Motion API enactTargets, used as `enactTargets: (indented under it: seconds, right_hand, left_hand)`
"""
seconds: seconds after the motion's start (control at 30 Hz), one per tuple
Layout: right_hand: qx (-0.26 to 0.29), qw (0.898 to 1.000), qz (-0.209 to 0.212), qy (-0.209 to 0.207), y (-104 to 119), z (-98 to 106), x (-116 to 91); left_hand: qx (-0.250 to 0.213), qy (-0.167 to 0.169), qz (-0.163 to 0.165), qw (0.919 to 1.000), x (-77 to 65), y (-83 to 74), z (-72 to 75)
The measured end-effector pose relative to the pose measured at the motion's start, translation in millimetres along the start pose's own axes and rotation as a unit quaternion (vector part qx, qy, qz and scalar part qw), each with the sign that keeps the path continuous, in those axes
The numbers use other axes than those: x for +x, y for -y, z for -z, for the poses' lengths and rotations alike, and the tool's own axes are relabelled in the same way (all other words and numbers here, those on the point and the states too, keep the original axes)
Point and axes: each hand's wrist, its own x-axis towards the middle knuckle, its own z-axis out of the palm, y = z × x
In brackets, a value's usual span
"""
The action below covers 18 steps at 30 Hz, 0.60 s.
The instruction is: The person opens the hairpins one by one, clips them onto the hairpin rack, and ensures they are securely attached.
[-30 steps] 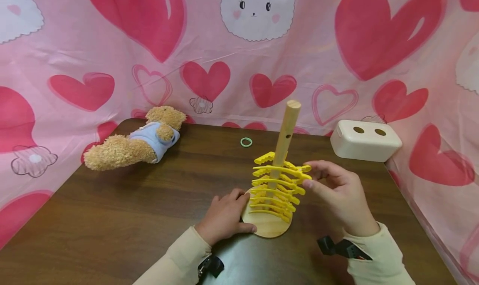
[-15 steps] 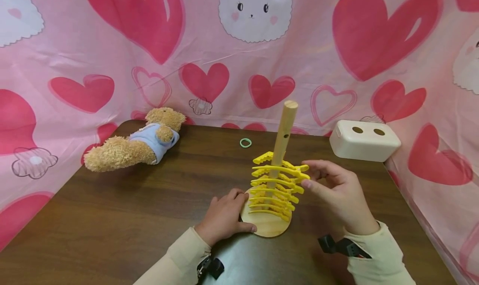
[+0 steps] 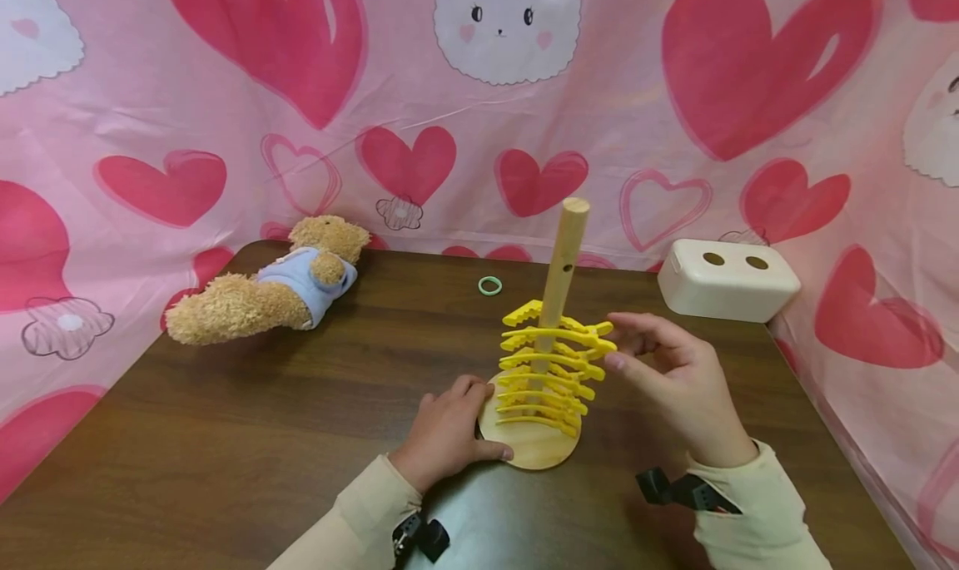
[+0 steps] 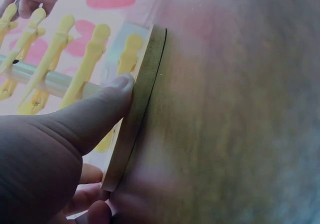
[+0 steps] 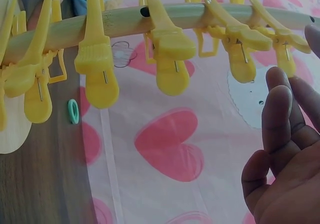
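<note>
A wooden stand, an upright pole (image 3: 563, 254) on a round base (image 3: 535, 452), carries several yellow alligator hair clips (image 3: 541, 380), one above another. My left hand (image 3: 452, 424) grips the base's left rim; in the left wrist view its thumb (image 4: 120, 83) lies on the upper face and fingers reach the rim's other side. My right hand (image 3: 674, 379) is at the tail of the topmost clip (image 3: 592, 341), pinching it between thumb and fingers. In the right wrist view, fingertips (image 5: 276, 76) meet the end of that clip, and the thumb shows only at the frame's edge.
On the brown table (image 3: 315, 403), a teddy bear (image 3: 240, 306) in a blue top lies at the left. A mint-green ring (image 3: 490, 286) lies behind the stand. A cream box (image 3: 727, 291) with two round holes is at the back right, before a pink heart-print cloth (image 3: 449, 96).
The pole and clips lean slightly farther left in the head view, and the right hand has shifted a little left with them. The left hand stays on the base.
</note>
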Motion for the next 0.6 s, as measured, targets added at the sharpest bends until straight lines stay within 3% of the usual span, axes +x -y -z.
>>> enactTargets:
  seconds: [0.2, 0.6]
  right_hand:
    - [0.003, 1.000, 0.005, -0.003, 1, -3, 1]
    - [-0.020, 1.000, 0.000, 0.000, -1, -5, 3]
  left_hand:
    - [-0.020, -0.012, 0.002, 0.9997, -0.1, 6.9, 1.0]
    - [-0.030, 0.001, 0.015, 0.9994, 3.5, 11.2, 4.2]
